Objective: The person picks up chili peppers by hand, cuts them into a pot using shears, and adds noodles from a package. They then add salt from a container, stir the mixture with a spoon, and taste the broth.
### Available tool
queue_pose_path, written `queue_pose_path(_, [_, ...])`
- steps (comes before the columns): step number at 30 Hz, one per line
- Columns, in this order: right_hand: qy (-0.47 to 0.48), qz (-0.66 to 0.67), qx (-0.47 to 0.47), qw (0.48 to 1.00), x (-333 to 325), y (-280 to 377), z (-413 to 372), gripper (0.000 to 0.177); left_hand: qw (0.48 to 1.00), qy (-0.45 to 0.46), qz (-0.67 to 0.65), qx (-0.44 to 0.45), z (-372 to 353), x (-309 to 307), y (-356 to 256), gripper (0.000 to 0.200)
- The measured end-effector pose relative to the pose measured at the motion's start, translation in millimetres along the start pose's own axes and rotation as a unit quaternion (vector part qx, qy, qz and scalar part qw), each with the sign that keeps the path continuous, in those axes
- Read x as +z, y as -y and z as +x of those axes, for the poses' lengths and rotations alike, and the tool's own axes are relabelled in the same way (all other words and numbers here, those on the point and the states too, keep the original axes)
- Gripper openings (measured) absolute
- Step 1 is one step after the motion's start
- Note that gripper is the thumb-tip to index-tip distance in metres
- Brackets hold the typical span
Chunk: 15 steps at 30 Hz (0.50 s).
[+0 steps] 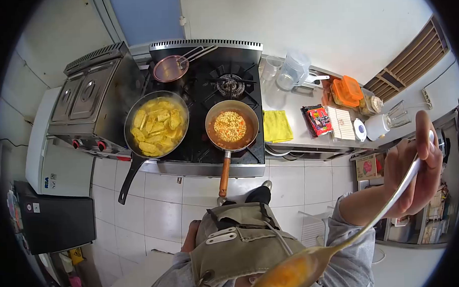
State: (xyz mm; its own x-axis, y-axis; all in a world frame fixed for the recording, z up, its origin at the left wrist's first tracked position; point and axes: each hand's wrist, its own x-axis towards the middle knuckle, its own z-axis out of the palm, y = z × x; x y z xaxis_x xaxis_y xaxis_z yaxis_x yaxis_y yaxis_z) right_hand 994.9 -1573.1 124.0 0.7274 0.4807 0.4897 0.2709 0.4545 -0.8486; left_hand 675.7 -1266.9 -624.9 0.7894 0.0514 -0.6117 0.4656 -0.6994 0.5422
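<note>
Raised at the right, my right hand is closed round the handle of a long metal spoon. The spoon's bowl, close below the camera, carries orange liquid. My left hand hangs low beside the apron, and its fingers are mostly hidden. On the stove, a small pan with a wooden handle holds a block of noodles in reddish broth. A black frying pan to its left holds yellow pieces in steaming liquid. Neither hand touches the pans.
Behind the frying pan stands a small pot with a strainer-like handle across it. Right of the stove, a counter holds a yellow cloth, a red noodle packet, orange-lidded containers and a blender. A steel fryer stands left.
</note>
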Motion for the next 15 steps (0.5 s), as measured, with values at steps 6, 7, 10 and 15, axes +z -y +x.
queue_pose_path(6, [0.049,-0.02,0.022,0.998,-4.7,8.7,-0.8,0.012,0.953,-0.045,-0.25,-0.167,-18.3,-17.1,-34.5,0.038])
queue_pose_path(7, [0.07,-0.007,0.017,0.997,-6.3,9.3,-0.8,0.008,0.953,-0.045,-0.25,-0.167,-19.9,-18.2,-36.8,0.038])
queue_pose_path(10, [0.079,-0.021,0.011,0.997,-7.8,11.0,-1.6,0.008,0.99,-0.025,-0.112,-0.08,-4.1,1.0,-8.7,0.043])
queue_pose_path(15, [0.092,-0.018,0.014,0.995,-7.0,12.8,-0.9,0.009,0.981,-0.01,-0.164,-0.099,-6.7,2.6,-9.3,0.044])
